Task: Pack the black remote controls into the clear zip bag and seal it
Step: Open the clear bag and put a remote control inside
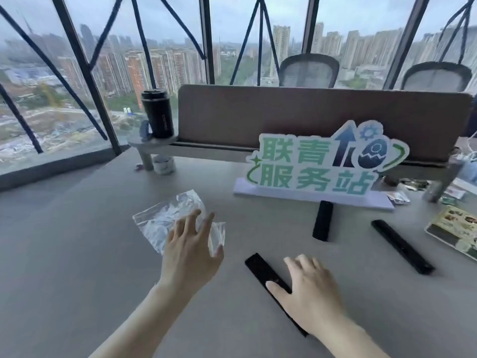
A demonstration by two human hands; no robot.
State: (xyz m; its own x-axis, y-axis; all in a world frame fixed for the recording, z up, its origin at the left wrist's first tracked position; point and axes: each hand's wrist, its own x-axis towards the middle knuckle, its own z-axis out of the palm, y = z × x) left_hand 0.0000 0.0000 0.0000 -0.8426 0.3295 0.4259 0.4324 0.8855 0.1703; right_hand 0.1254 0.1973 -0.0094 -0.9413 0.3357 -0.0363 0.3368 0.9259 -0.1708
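You've got the clear zip bag lying flat and crinkled on the grey desk at left, empty, its near right part covered by your left hand. Three black remote controls sit outside it: the nearest remote lies diagonally under your right hand, the middle remote points away just below the sign's base, and the far-right remote lies diagonally, well apart from the bag.

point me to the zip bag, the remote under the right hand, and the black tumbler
zip bag point(160, 223), head view, crinkled middle left of the hand.
remote under the right hand point(260, 267), head view, exposed far end.
black tumbler point(158, 115), head view, middle of its body.
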